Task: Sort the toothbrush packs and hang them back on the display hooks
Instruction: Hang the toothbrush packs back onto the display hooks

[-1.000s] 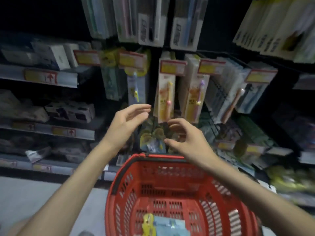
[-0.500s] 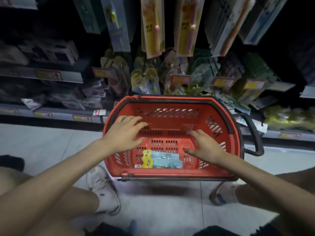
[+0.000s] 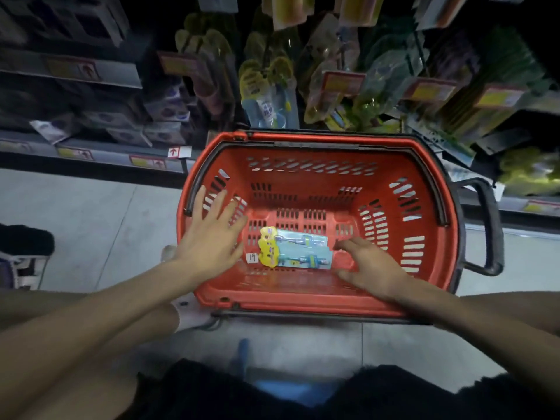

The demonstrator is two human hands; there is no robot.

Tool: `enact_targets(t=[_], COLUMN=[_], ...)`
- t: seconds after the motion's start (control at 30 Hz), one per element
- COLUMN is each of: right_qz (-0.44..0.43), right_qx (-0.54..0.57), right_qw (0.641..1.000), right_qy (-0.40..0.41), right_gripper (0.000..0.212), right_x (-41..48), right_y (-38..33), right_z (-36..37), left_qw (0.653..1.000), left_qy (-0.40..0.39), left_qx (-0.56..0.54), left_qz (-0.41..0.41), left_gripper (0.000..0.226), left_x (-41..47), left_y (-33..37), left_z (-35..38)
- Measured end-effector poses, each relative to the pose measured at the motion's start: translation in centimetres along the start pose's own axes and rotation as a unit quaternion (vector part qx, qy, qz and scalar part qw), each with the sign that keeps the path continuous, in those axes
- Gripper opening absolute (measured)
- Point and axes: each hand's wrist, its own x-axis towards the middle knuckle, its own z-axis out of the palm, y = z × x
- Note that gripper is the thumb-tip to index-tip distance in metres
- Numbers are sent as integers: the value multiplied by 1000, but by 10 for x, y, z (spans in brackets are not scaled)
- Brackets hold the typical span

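Inspection: both grips at the red basket, one toothbrush pack inside.

My left grip (image 3: 209, 237) is wide, fingers straight and spread, over the left wall of the basket (image 3: 303, 302) and holding nothing. My right grip (image 3: 372, 268) is inside the basket by the near wall, fingers loosely curled, holding nothing. Its fingertips (image 3: 341, 246) are just beside the pack's right end; contact cannot be told. The toothbrush pack (image 3: 295, 250) lies flat on the basket bottom, nearer the near wall and left of centre, yellow end towards the left wall. A small white tag (image 3: 252, 257) sits beside that yellow end. The basket stands on the pale floor (image 3: 100, 222), its black handle (image 3: 492, 225) at the right end. Beyond the far rim, hanging packs (image 3: 269, 95) and price tags (image 3: 342, 83) show, blurred.
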Motion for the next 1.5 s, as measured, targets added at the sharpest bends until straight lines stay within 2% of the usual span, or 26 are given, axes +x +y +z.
enact_targets(t=[0.3, 0.5, 0.6, 0.73, 0.9, 1.0, 1.17, 1.3, 1.5], right_qz=[-8, -15, 9, 10, -1, 5, 5, -11, 4], right_qx=[-110, -153, -154, -151, -121, -114, -170, -153, -95], right_qw=[990, 981, 981, 986, 989, 990, 979, 980, 991], right_qy=[-89, -116, -116, -68, -83, -82, -114, -126, -99], right_gripper=[72, 109, 115, 100, 82, 80, 84, 72, 55], right_x=[54, 138, 161, 170, 170, 173, 175, 173, 165], right_y=[-18, -45, -45, -38, -32, -31, -36, -35, -33], right_z=[24, 61, 82, 107, 111, 113, 109, 108, 99], left_qw=[1000, 1000, 999, 996, 997, 997, 996, 997, 999], left_qy=[3, 30, 49, 83, 72, 70, 78, 67, 42], left_qx=[3, 0, -8, -29, -40, -45, -48, -46, -29], left_qz=[3, -4, -4, -5, -8, -10, -12, -13, -12], left_gripper=[53, 49, 46, 45, 45, 45, 47, 46, 49], left_x=[-10, -7, -5, -5, -8, -7, -4, -3, -1], left_y=[7, 6, 4, 2, 4, 3, 2, 2, 3], left_z=[3, 4, 8, 9, 7, 6, 7, 6, 6])
